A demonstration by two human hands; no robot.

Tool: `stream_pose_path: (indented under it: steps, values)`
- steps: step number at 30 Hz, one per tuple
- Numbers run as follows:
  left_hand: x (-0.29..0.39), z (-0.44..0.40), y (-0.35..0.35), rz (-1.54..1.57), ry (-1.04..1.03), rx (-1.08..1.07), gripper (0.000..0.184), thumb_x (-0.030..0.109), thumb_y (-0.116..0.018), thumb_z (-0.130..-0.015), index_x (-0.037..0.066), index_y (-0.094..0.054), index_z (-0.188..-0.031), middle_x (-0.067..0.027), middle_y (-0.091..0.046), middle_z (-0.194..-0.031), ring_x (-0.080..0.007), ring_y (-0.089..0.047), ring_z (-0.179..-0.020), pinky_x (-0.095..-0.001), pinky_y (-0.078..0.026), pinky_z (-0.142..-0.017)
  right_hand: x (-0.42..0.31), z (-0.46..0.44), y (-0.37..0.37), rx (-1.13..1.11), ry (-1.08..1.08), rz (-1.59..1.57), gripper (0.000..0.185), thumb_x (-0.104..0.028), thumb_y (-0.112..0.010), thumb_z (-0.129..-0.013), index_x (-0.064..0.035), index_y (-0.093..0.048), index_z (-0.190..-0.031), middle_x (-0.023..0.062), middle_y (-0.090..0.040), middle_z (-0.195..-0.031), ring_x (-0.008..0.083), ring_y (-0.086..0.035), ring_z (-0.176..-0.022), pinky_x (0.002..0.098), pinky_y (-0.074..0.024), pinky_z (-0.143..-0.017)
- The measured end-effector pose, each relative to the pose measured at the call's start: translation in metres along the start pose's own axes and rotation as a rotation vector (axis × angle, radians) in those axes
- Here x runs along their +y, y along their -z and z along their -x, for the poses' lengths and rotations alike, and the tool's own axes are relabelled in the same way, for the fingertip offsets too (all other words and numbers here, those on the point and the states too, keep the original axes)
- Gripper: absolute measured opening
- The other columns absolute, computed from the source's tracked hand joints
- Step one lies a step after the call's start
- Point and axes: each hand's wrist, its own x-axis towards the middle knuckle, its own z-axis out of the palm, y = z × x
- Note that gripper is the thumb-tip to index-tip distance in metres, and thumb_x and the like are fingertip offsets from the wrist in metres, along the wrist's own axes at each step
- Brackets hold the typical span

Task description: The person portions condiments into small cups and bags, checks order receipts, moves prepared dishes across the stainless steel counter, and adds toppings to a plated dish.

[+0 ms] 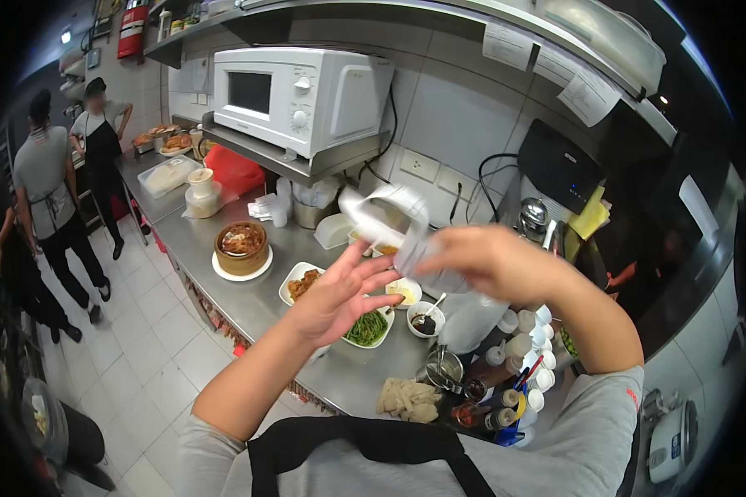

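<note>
In my right hand (pixel 493 261) is a clear plastic container (pixel 412 205), smeared by motion, held by its near end above the counter. My left hand (pixel 336 302) is open, palm turned up and fingers spread, just left of the container. Whether its fingertips touch the plastic I cannot tell. Below the hands are browned food (pixel 303 284) and green vegetables (pixel 367 330) in white dishes. A small white bowl (pixel 425 330) of dark sauce has a spoon in it. Farther left, a bamboo steamer (pixel 243 258) with food stands on a white plate (pixel 220 271).
A white microwave (pixel 331 91) sits on a raised shelf behind the steel counter (pixel 170 217). Several sauce bottles (pixel 493 356) and a beige cloth (pixel 408 401) crowd the near right. Two people (pixel 46 178) stand in the aisle at left, and another person's arm shows at the edge.
</note>
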Motion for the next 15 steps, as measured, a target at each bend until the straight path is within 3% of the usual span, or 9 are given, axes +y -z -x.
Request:
stream_pose_path:
  steps: [3,6,7,8,9,12,13,14,15]
  values:
    - [0.002,-0.001,-0.001,0.145,0.053,0.103,0.078,0.048,-0.057,-0.084,0.006,-0.022,-0.140,-0.0216,-0.041,-0.133,-0.0337,-0.045,-0.121,-0.0442,-0.038,-0.100,-0.020,-0.007,-0.024,-0.113,0.218,0.327,0.029,-0.003,-0.056,-0.070,-0.0076,-0.062,-0.098,0.0050,-0.056,-0.108,0.0239,-0.059,-0.087,0.0360,-0.0503,-0.072]
    - [-0.003,0.002,0.011,0.145,-0.083,0.342,0.054,0.028,-0.050,-0.092,0.006,-0.029,-0.136,-0.0157,-0.046,-0.129,-0.0292,-0.048,-0.118,-0.0438,-0.040,-0.098,-0.029,-0.019,-0.030,-0.187,0.294,0.469,0.020,-0.007,-0.055,-0.073,-0.0057,-0.060,-0.093,0.0052,-0.056,-0.103,0.0234,-0.059,-0.086,0.0358,-0.0503,-0.072]
    - [-0.004,0.002,0.015,0.106,-0.164,0.435,0.049,0.024,-0.048,-0.093,0.005,-0.031,-0.135,-0.0145,-0.048,-0.128,-0.0280,-0.049,-0.118,-0.0436,-0.041,-0.098,-0.027,-0.023,-0.028,-0.191,0.235,0.471,0.021,-0.006,-0.054,-0.074,-0.0056,-0.060,-0.094,0.0052,-0.057,-0.102,0.0236,-0.060,-0.085,0.0350,-0.0507,-0.071]
    - [0.001,0.006,0.024,0.178,-0.168,0.467,0.036,0.008,-0.044,-0.093,0.006,-0.040,-0.128,-0.0109,-0.053,-0.122,-0.0250,-0.054,-0.111,-0.0415,-0.043,-0.097,-0.022,-0.030,-0.024,-0.196,0.179,0.469,0.021,-0.006,-0.053,-0.075,-0.0054,-0.061,-0.095,0.0053,-0.058,-0.101,0.0238,-0.060,-0.083,0.0343,-0.0511,-0.071]
    - [0.003,0.006,0.030,0.142,-0.257,0.532,0.032,0.007,-0.043,-0.093,0.003,-0.042,-0.125,-0.0124,-0.053,-0.121,-0.0249,-0.054,-0.110,-0.0408,-0.045,-0.095,-0.016,-0.037,-0.018,-0.201,0.123,0.468,0.022,-0.006,-0.052,-0.076,-0.0053,-0.061,-0.096,0.0053,-0.059,-0.099,0.0240,-0.061,-0.082,0.0335,-0.0514,-0.070]
    - [0.019,0.021,0.056,0.040,-0.432,0.675,0.029,0.007,-0.040,-0.094,0.001,-0.041,-0.122,-0.0135,-0.052,-0.122,-0.0242,-0.052,-0.112,-0.0386,-0.041,-0.098,0.021,-0.070,0.030,0.029,0.138,0.513,0.021,0.000,-0.058,-0.070,-0.0059,-0.062,-0.090,0.0069,-0.059,-0.089,0.0255,-0.061,-0.081,0.0364,-0.0506,-0.072]
    - [0.027,0.028,0.058,-0.011,-0.442,0.702,0.030,0.008,-0.039,-0.094,0.001,-0.040,-0.123,-0.0134,-0.052,-0.122,-0.0240,-0.052,-0.112,-0.0383,-0.041,-0.099,0.027,-0.083,0.055,0.171,0.009,0.351,0.023,0.004,-0.059,-0.070,-0.0055,-0.065,-0.090,0.0074,-0.061,-0.091,0.0251,-0.060,-0.081,0.0334,-0.0501,-0.073]
    - [0.035,0.037,0.059,-0.063,-0.452,0.728,0.030,0.008,-0.039,-0.095,0.000,-0.040,-0.124,-0.0133,-0.052,-0.122,-0.0238,-0.052,-0.113,-0.0379,-0.040,-0.099,0.052,-0.098,0.075,0.436,0.177,0.515,0.028,0.008,-0.055,-0.073,-0.0059,-0.066,-0.095,0.0082,-0.061,-0.094,0.0239,-0.060,-0.085,0.0296,-0.0483,-0.077]
    - [0.041,0.046,0.061,-0.114,-0.462,0.755,0.030,0.009,-0.038,-0.095,0.000,-0.039,-0.124,-0.0132,-0.052,-0.122,-0.0236,-0.052,-0.113,-0.0375,-0.040,-0.099,0.068,-0.114,0.093,0.696,0.159,0.232,0.035,0.011,-0.050,-0.069,-0.0059,-0.066,-0.096,0.0101,-0.062,-0.095,0.0247,-0.061,-0.087,0.0294,-0.0489,-0.079]
